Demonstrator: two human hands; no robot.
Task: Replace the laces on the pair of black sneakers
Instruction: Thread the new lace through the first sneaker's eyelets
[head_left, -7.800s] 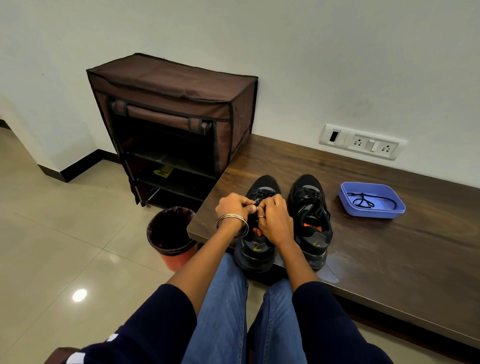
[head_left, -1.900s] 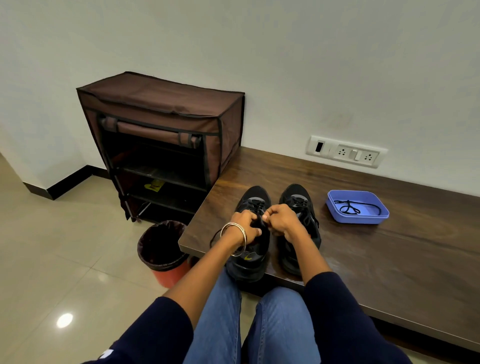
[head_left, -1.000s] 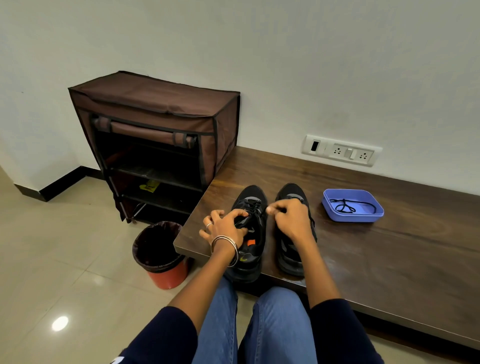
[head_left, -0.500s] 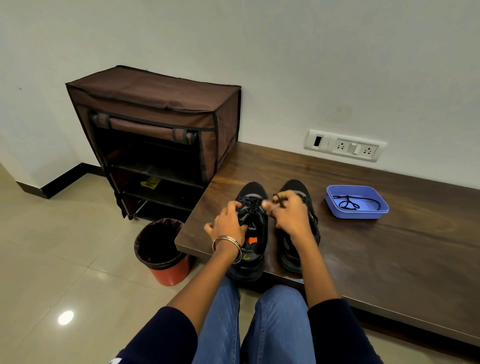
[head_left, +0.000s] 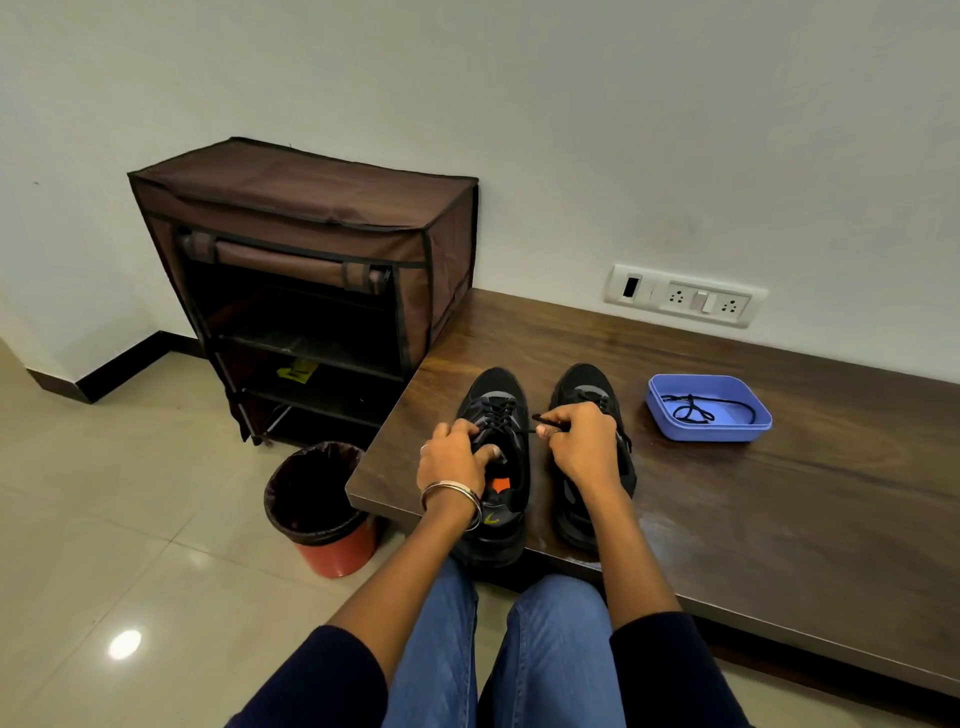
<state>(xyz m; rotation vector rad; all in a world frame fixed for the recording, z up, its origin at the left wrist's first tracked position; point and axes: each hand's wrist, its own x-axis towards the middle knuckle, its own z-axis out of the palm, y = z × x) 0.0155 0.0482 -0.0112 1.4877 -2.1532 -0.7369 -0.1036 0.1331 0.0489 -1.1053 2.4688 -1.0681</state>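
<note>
Two black sneakers stand side by side near the front edge of a dark wooden bench (head_left: 727, 519), toes toward the wall. My left hand (head_left: 454, 460) grips the tongue area of the left sneaker (head_left: 498, 395), thumb inside the opening. My right hand (head_left: 584, 441) lies over the right sneaker (head_left: 584, 379) and pinches the end of a black lace (head_left: 530, 430) that runs taut to the left sneaker's eyelets. A blue tray (head_left: 709, 428) to the right holds another black lace (head_left: 691, 408).
A brown fabric shoe rack (head_left: 311, 249) stands against the wall left of the bench. On the tiled floor below the bench's left corner sits a red bin with a black liner (head_left: 322, 509). A switch and socket plate (head_left: 683, 300) is on the wall.
My hands have moved apart: the right hand has drawn the lace end out to the right, and the left hand has shifted down onto the left sneaker's tongue.
</note>
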